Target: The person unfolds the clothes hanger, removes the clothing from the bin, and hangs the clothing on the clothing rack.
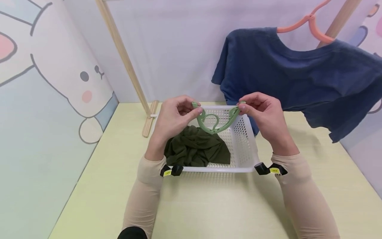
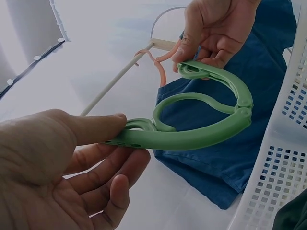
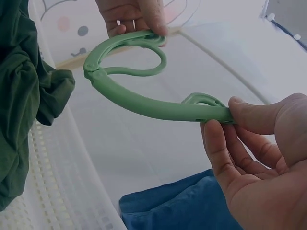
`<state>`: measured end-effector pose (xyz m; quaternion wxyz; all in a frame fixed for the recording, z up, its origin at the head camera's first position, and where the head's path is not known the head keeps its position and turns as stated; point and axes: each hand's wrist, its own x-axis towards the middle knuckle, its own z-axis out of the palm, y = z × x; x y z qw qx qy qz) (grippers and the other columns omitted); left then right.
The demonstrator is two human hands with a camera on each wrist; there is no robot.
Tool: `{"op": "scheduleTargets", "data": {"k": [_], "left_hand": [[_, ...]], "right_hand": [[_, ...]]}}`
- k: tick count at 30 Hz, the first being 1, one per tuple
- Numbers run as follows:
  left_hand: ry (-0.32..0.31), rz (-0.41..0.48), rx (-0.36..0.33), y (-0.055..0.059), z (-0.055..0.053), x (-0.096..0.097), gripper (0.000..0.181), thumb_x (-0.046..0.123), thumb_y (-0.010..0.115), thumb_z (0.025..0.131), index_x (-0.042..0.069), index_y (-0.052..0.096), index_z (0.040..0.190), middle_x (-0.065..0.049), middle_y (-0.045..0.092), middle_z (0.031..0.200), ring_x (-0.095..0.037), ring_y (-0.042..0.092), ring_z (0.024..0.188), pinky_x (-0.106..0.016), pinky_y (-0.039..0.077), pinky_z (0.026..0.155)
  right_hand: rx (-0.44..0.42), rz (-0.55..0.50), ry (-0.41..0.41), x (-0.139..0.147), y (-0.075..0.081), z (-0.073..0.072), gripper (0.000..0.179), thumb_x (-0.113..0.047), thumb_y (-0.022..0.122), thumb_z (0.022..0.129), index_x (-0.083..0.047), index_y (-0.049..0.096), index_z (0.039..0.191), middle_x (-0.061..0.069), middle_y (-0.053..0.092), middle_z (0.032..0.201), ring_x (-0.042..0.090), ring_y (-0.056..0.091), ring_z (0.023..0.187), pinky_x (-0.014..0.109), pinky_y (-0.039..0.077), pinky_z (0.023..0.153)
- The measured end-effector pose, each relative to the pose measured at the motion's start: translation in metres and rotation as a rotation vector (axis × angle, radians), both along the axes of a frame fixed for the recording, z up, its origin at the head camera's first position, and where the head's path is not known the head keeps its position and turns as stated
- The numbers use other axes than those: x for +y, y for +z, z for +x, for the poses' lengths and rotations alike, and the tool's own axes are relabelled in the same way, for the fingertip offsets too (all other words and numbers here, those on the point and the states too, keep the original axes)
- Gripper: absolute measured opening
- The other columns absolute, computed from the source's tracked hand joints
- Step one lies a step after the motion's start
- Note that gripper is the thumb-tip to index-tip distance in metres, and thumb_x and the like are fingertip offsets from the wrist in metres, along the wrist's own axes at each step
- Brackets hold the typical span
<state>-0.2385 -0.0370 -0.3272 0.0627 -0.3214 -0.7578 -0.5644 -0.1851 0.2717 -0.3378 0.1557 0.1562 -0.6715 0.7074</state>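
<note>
Both hands hold a green folding clothes hanger (image 1: 213,130) above a white basket, its hook curled inward and its middle joint lowest in the head view. The left hand (image 1: 176,116) pinches one arm's end between thumb and fingers; in the left wrist view the thumb (image 2: 103,127) lies on top of it. At the opposite end, the right hand (image 1: 264,113) pinches the other arm, as the right wrist view shows with the hanger (image 3: 158,110) bowed between the hands. Below lies a crumpled dark green garment (image 1: 198,147) in the basket (image 1: 219,169).
A navy T-shirt (image 1: 286,76) hangs at the right on an orange hanger (image 1: 316,31) from a wooden rack. The rack's left post (image 1: 125,56) rises from a wooden foot (image 1: 150,119) on the pale yellow table (image 1: 215,202). Walls with rabbit drawings (image 1: 71,76) flank the table.
</note>
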Motion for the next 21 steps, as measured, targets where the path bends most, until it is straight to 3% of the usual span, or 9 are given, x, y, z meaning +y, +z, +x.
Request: {"op": "scheduleTargets", "data": {"k": [12, 16, 21], "left_hand": [[0.028, 0.085, -0.002, 0.000, 0.001, -0.001, 0.012, 0.011, 0.082, 0.103, 0.003, 0.080, 0.111, -0.009, 0.079, 0.091, -0.021, 0.075, 0.076, -0.026, 0.055, 0.065], [0.063, 0.139, 0.032, 0.000, 0.001, 0.000, 0.014, 0.010, 0.083, 0.103, 0.001, 0.080, 0.113, -0.012, 0.078, 0.093, -0.023, 0.075, 0.078, -0.025, 0.056, 0.068], [0.130, 0.206, 0.065, 0.002, 0.001, 0.001, 0.017, 0.007, 0.083, 0.102, -0.004, 0.078, 0.114, -0.017, 0.078, 0.096, -0.021, 0.074, 0.080, -0.028, 0.061, 0.073]], "right_hand": [[0.014, -0.155, 0.011, 0.009, 0.002, 0.001, 0.017, 0.014, 0.075, 0.099, 0.021, 0.070, 0.114, 0.016, 0.079, 0.099, 0.022, 0.077, 0.084, 0.030, 0.066, 0.088], [-0.017, -0.133, 0.039, 0.012, 0.003, 0.002, 0.015, 0.015, 0.074, 0.100, 0.020, 0.069, 0.113, 0.015, 0.079, 0.099, 0.022, 0.077, 0.085, 0.029, 0.065, 0.089], [-0.094, -0.023, 0.020, 0.018, 0.005, 0.004, 0.013, 0.010, 0.076, 0.101, 0.014, 0.071, 0.112, 0.013, 0.079, 0.100, 0.021, 0.077, 0.084, 0.028, 0.065, 0.088]]}}
